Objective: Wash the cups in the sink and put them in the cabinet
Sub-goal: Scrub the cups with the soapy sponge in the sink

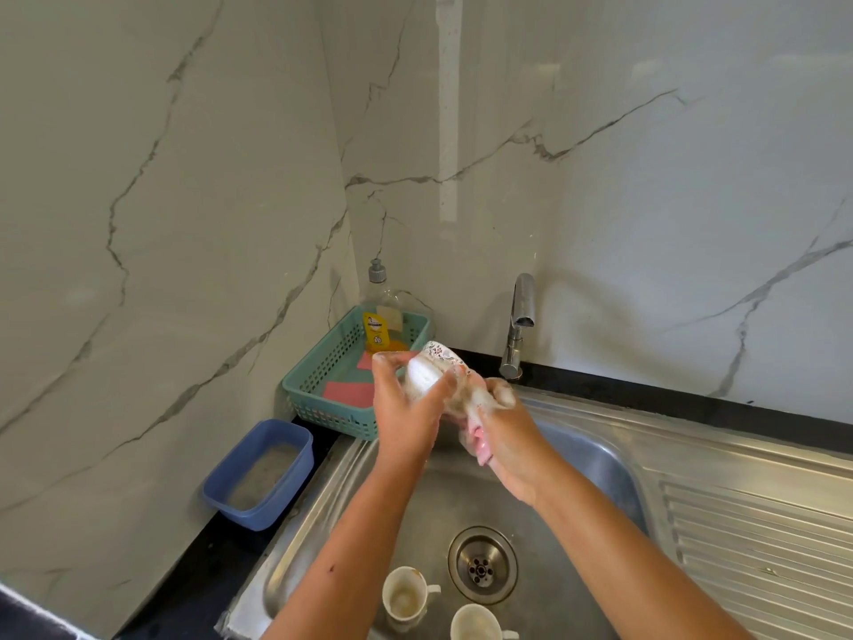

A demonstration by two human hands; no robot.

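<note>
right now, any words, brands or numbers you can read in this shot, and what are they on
Yellow label on the soap bottle in the teal basket: a line of dark print and two round symbols, too small and blurred to read.
Cup in the left hand: a printed pattern, no lettering that I can make out.
Nothing else in view carries text.

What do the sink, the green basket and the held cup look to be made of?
Sink: brushed stainless steel, grey with dull reflections and a ribbed drainboard. Basket: teal moulded plastic, perforated walls. Cup: likely glazed ceramic, white with a printed rim pattern; suds hide much of it.
</note>
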